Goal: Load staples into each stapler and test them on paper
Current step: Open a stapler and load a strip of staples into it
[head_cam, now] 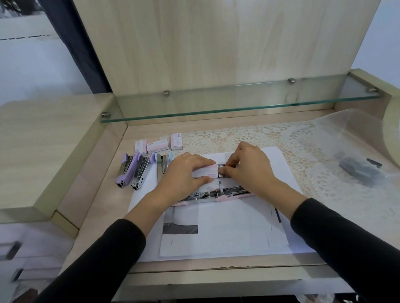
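Between the two sets of fingertips sits a small pink-and-white staple box [204, 172], raised just above the paper [236, 226]. The left hand [183, 171] grips it, with fingers laid over the top and the thumb curled under the near edge. The right hand [250, 169] has its fingertips drawn together in a pinch at the box's dark open end. Whether they hold the inner tray or a strip of staples cannot be told.

Just below both sets of fingers, nearly touching the right wrist, the pink stapler [214, 193] lies flat on the sheets with its metal magazine swung open and facing up. To the left of the left knuckles stand a purple stapler [124, 171], a second stapler [140, 170] and a third one [160, 166]. Beyond them are three more staple boxes [156, 147]. Far to the right of the right hand, a clear bag [358, 167] holding something dark rests on the lace mat [291, 139].

The step in hand looks like getting staples out of the box for the pink stapler, so loading is under way and testing is not yet reached. The next move probably calls for freeing one strip unbroken. It would then go legs down into the open channel just under the fingers, before the top is closed.
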Action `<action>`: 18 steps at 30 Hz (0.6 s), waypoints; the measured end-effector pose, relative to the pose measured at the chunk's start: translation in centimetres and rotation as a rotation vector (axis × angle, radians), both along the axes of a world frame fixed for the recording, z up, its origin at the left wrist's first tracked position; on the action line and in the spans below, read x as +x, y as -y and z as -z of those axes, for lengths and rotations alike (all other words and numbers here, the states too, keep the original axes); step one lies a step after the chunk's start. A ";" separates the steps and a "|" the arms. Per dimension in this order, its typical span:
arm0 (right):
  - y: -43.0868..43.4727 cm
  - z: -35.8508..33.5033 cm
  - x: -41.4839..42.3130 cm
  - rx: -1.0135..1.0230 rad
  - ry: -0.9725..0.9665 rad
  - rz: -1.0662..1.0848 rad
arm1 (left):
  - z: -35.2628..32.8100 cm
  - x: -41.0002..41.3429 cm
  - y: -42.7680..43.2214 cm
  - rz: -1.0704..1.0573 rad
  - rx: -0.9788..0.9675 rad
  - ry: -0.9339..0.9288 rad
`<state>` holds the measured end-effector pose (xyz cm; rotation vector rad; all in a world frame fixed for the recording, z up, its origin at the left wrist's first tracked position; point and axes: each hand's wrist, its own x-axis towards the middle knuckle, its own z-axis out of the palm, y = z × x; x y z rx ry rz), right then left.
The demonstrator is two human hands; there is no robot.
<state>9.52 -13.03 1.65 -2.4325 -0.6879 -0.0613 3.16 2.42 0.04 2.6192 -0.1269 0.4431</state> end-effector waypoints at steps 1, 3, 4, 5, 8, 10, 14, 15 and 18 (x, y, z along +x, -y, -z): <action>0.0 0.0 0.1 0.010 -0.021 0.007 | 0.0 0.0 0.0 0.001 0.002 0.004; 0.2 0.0 0.2 0.038 -0.059 0.008 | 0.0 0.0 0.0 0.000 0.011 0.009; 0.3 0.1 0.3 0.056 -0.075 0.008 | 0.0 0.0 0.0 0.000 0.013 0.009; 0.5 0.1 0.4 0.072 -0.087 0.008 | 0.0 0.0 0.0 0.000 0.015 0.009; 0.7 0.2 0.4 0.098 -0.098 0.002 | 0.1 0.1 0.0 0.003 0.018 0.008; 0.8 0.1 0.4 0.111 -0.102 -0.008 | 0.1 0.1 -0.1 0.001 0.019 0.006; 0.8 0.0 0.3 0.111 -0.102 -0.023 | 0.1 0.1 -0.1 -0.002 0.028 0.007; 0.9 0.0 0.4 0.101 -0.093 -0.023 | 0.1 0.1 -0.1 -0.001 0.031 0.006; 1.2 0.0 0.4 0.086 -0.075 -0.030 | 0.1 0.1 -0.1 0.000 0.036 0.000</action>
